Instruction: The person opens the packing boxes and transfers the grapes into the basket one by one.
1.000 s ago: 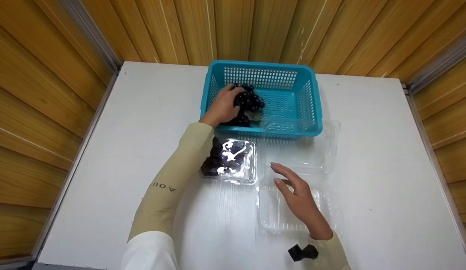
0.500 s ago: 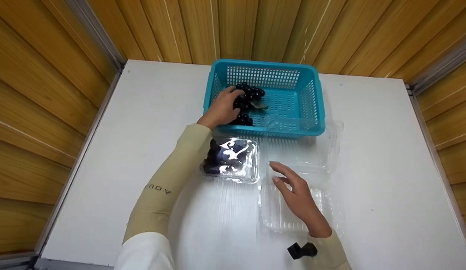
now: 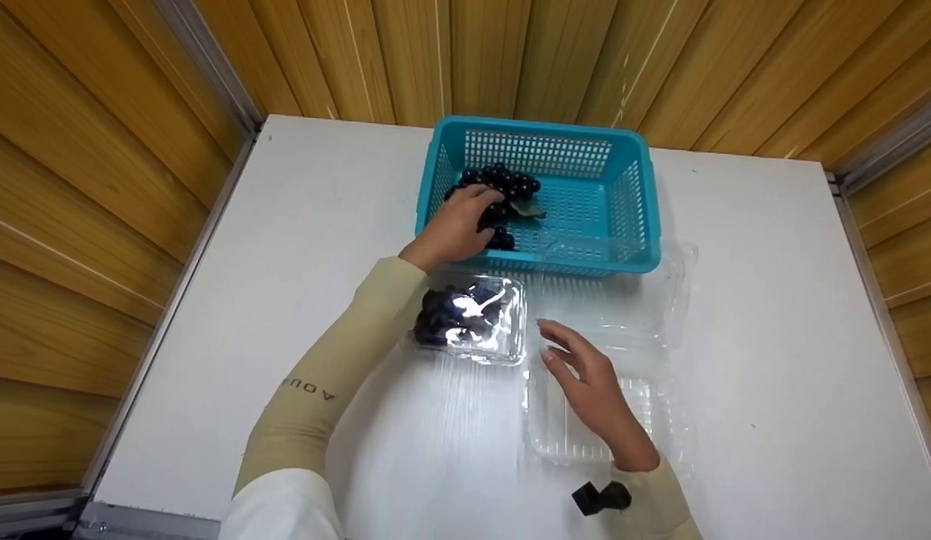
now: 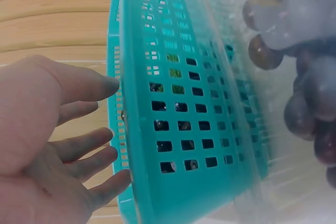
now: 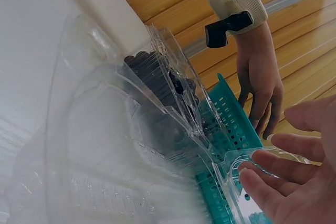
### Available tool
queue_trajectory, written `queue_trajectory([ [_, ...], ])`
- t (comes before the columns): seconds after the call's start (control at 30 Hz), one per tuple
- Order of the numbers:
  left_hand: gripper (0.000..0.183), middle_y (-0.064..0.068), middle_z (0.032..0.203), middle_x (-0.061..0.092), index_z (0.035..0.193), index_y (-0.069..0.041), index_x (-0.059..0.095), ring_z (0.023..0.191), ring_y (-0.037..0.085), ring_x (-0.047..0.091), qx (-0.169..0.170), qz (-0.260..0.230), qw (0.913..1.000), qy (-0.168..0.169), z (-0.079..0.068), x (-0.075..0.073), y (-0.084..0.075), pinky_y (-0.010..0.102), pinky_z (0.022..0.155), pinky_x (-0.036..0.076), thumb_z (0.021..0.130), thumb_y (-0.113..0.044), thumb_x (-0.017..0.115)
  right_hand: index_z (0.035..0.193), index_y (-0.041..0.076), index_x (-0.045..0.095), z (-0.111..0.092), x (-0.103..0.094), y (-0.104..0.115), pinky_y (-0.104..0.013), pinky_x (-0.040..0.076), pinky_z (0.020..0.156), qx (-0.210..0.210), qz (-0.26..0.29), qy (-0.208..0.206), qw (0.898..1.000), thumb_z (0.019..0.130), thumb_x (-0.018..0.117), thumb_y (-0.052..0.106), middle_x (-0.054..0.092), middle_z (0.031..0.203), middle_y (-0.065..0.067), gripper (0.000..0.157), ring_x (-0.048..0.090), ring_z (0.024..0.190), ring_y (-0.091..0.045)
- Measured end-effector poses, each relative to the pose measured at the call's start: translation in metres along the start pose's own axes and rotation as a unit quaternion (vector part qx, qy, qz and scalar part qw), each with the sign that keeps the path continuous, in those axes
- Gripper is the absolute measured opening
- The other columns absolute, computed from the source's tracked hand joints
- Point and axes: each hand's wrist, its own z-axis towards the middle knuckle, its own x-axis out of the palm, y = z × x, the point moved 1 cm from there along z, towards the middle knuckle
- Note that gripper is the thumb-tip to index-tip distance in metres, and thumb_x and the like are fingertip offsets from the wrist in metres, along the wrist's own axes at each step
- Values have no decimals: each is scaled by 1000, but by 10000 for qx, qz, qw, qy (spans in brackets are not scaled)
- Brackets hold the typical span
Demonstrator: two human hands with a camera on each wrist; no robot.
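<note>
My left hand (image 3: 456, 225) is over the left part of the blue-green plastic basket (image 3: 638, 259), just above a bunch of dark grapes (image 3: 503, 180). Its fingers are spread and loosely bent, with nothing between them in the left wrist view. More grapes show under the hand, partly hidden, with a pale leaf-like piece (image 3: 528, 210) beside them. A clear lidded box of grapes (image 3: 465, 311) stands in front of the basket. My right hand (image 3: 596, 386), relaxed and holding nothing, hovers over a clear plastic clamshell (image 3: 555, 442), whose lid (image 3: 623, 307) lies open toward the basket.
The white table (image 3: 773, 337) carries everything. Wooden panel walls (image 3: 540, 60) close in the back and both sides. The clamshell's raised lid overlaps the basket's front right corner. A small black mount (image 3: 602, 498) is on the right sleeve.
The grapes have settled lower in the basket and the leaf-like piece has shifted right. My left hand has drawn back slightly toward the front rim. The right hand has barely moved.
</note>
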Motion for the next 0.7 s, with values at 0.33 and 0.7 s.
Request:
queue_trajectory([
  [0.33, 44, 5, 145, 46, 138, -16, 50, 135, 22, 40, 515, 85, 9984, -238, -12, 3, -13, 45, 114, 34, 96, -24, 58, 138, 13, 52, 2, 3, 4, -39, 46, 104, -94, 99, 5, 9999, 96, 59, 18, 54, 142, -2, 43, 49, 133, -18],
  [0.7, 44, 2, 144, 46, 139, -17, 50, 135, 20, 41, 531, 220, 9981, -208, -26, 2, -21, 44, 115, 33, 97, -29, 58, 138, 11, 52, 5, 7, 4, -37, 46, 104, -37, 210, 12, 9998, 95, 60, 12, 54, 142, -4, 44, 49, 133, -17],
])
